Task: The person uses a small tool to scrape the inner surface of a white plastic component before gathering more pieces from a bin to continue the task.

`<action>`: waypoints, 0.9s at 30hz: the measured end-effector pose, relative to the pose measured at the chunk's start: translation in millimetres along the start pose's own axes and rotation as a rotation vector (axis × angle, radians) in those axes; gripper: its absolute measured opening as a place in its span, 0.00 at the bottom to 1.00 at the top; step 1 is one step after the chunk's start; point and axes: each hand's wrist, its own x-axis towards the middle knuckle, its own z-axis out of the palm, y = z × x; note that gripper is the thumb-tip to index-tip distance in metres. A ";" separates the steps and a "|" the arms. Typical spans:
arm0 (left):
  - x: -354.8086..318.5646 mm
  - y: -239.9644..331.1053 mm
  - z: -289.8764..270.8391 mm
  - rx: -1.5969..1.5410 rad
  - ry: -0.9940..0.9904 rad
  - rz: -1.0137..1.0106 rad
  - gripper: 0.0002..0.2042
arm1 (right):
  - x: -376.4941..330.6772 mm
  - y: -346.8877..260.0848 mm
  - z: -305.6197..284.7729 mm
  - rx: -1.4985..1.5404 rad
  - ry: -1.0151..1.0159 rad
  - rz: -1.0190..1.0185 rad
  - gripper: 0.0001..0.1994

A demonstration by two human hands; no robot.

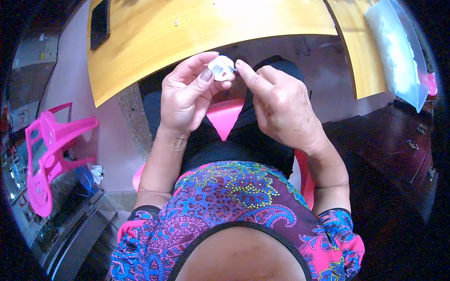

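Both hands on a small white disc, held up in front of the table edge.

Left hand (pixel 187 96) pinches the disc (pixel 221 68) between thumb and fingers. Right hand (pixel 276 105) is curled, its index fingertip and thumb nipping a thin pin (pixel 232 69) at the disc's right rim. Yellow table (pixel 154 37) just beyond; dark phone (pixel 100 22) on its left corner, clear bag (pixel 398 51) on its right side. Pink chair (pixel 47 154) on the floor at left.

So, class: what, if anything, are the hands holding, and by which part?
The left hand pinches a small round white plastic piece by its rim, thumb in front. The right hand holds a thin pin-like part at its edge.
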 end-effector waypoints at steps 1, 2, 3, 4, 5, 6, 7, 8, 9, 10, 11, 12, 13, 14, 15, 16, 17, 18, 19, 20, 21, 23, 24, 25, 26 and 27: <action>0.0 -0.3 -0.1 0.004 -0.003 0.010 0.13 | 0.0 -0.5 1.0 0.001 0.001 0.001 0.21; -0.1 0.2 0.4 0.005 -0.003 0.009 0.13 | -0.2 -0.9 2.6 0.006 0.030 -0.001 0.22; -0.2 0.6 1.3 -0.005 0.005 0.001 0.13 | -0.5 -1.0 3.4 0.011 0.058 -0.003 0.24; -0.3 0.7 1.9 -0.015 0.012 -0.006 0.13 | -0.9 -1.1 3.1 0.011 0.058 -0.002 0.24; -0.4 0.3 2.0 -0.014 0.012 -0.007 0.13 | -1.2 -1.4 2.5 0.001 0.052 0.002 0.24; -0.4 0.0 2.1 -0.002 0.010 -0.004 0.13 | -1.4 -1.9 1.8 -0.011 0.047 0.005 0.24; -0.4 -0.3 2.4 0.009 0.009 0.000 0.13 | -1.5 -2.4 1.0 -0.010 0.048 0.006 0.24; -0.6 -0.5 3.1 0.010 0.008 0.000 0.13 | -1.6 -3.1 0.3 -0.014 0.042 0.011 0.24; -0.8 -0.9 4.0 0.023 0.012 0.008 0.14 | -1.7 -3.4 -0.1 -0.019 0.036 0.016 0.24; -0.9 -1.1 4.6 0.036 0.016 0.017 0.14 | -2.1 -3.2 0.2 -0.018 0.037 0.016 0.24; -1.0 -1.8 4.1 0.037 0.015 0.017 0.14 | -2.5 -3.0 0.8 -0.023 0.037 0.017 0.24; -1.3 -3.0 3.1 0.067 0.001 0.037 0.14 | -2.8 -2.9 1.0 -0.029 0.037 0.018 0.23; -1.4 -3.6 2.6 0.097 -0.013 0.057 0.14 | -3.1 -3.1 0.9 -0.028 0.038 0.018 0.23; -1.2 -3.8 3.1 0.098 -0.014 0.057 0.14 | -3.4 -3.5 0.8 -0.034 0.036 0.016 0.24; -1.1 -4.3 3.6 0.110 -0.013 0.068 0.14 | -3.7 -3.7 0.8 -0.039 0.034 0.016 0.24; -1.0 -4.6 4.0 0.121 -0.013 0.079 0.14 | -3.8 -3.9 0.7 -0.039 0.035 0.016 0.24; -0.9 -4.9 3.8 0.122 -0.014 0.079 0.14 | -3.9 -4.1 0.6 -0.051 0.031 0.005 0.24; -1.0 -5.4 3.1 0.135 -0.013 0.087 0.14 | -3.8 -4.3 0.6 -0.063 0.028 -0.008 0.24; -1.1 -5.7 2.6 0.149 -0.012 0.095 0.14 | -3.9 -4.5 1.3 -0.063 0.029 -0.008 0.24; -1.3 -6.1 2.6 0.150 -0.012 0.095 0.14 | -4.0 -4.6 2.4 -0.077 0.025 -0.013 0.24; -1.4 -6.5 2.8 0.165 -0.014 0.105 0.14 | -4.0 -5.2 3.1 -0.093 0.021 -0.018 0.24; -2.1 -6.9 2.9 0.179 -0.016 0.114 0.14 | -4.5 -7.8 3.4 -0.126 0.004 -0.016 0.24; -2.4 -7.3 3.0 0.196 -0.010 0.112 0.14 | -4.9 -8.8 3.5 -0.159 -0.014 -0.015 0.24; -2.8 -7.7 3.2 0.213 -0.004 0.109 0.14 | -5.1 -9.5 3.8 -0.159 -0.013 -0.013 0.24; -3.6 -8.0 3.6 0.213 -0.005 0.108 0.14 | -5.4 -10.1 4.2 -0.183 -0.014 -0.018 0.24; -4.6 -8.2 4.1 0.226 0.005 0.100 0.14 | -5.5 -10.6 4.5 -0.206 -0.015 -0.024 0.24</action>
